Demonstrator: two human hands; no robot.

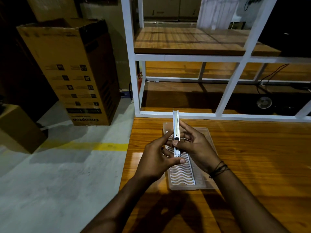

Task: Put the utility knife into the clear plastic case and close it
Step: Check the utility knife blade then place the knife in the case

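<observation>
Both hands, left hand [155,158] and right hand [196,147], gripping utility knife [176,133] between them, above open clear plastic case [208,148].

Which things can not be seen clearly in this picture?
Head view only:
- Utility knife: its lower end is hidden by the left hand and right hand; whether the blade is out is too small to tell.
- Clear plastic case: its middle is hidden by both hands; the lid's edges are hard to trace.
</observation>
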